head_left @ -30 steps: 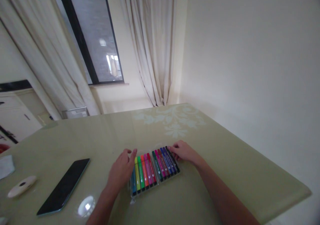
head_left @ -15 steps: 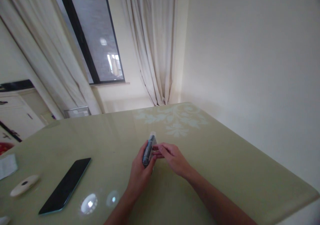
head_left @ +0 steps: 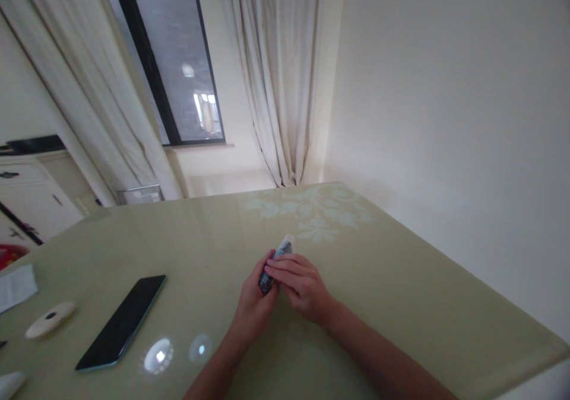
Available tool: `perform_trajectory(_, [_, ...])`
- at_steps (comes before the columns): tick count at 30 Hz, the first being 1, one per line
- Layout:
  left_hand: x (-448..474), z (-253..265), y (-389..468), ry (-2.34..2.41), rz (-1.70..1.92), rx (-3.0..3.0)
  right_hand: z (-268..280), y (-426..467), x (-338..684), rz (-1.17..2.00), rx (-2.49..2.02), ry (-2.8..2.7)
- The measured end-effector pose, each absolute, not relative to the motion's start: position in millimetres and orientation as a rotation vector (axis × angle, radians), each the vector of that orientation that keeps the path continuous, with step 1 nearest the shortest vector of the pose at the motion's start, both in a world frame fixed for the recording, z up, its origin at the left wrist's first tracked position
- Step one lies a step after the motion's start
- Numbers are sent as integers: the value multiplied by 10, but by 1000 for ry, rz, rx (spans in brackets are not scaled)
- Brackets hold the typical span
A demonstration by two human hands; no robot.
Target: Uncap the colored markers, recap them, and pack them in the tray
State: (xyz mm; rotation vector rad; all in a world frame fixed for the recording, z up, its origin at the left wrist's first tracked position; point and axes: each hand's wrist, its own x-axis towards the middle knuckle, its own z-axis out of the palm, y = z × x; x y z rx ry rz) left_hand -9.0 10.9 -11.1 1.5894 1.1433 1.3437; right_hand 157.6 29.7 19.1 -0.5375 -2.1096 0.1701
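My left hand (head_left: 256, 302) is closed round a narrow dark object in clear plastic (head_left: 266, 282), held above the table. Its far end is pale and see-through and points away and to the right. The fingers of my right hand (head_left: 305, 284) lie bent across the top and right side of the dark object, gripping it along with the left. The right thumb is mostly hidden below the fingers. What the object is exactly is too small and covered to tell.
On the green-topped table (head_left: 200, 228), a black phone or tablet (head_left: 122, 323) lies to the left. Beyond it are a white oval item (head_left: 51, 320) with a dark spot and a white paper or cloth (head_left: 18, 287). A wall (head_left: 445, 121) runs along the right edge.
My right hand has moved from beside the dark object to over it, its fingers now covering its middle. The object has turned so its far end leans more to the right.
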Motion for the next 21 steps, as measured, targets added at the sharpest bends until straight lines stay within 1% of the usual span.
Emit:
perform_trajectory(8, [-93,-117,120,1137,1327,1611,91,281,1558,187,-515,-2065])
perform_trajectory(13, [-104,-121,129,1117,1326,1637,121,271,1544,177,-545,-2053])
perform_trajectory(19, [-104,-51,105,1146,1291,1676,160,440,1758,68,-839,-1979])
perform_trajectory(21, [-98,-46,101,1157,1279,1696,125,514,1835,73,-838,-2010])
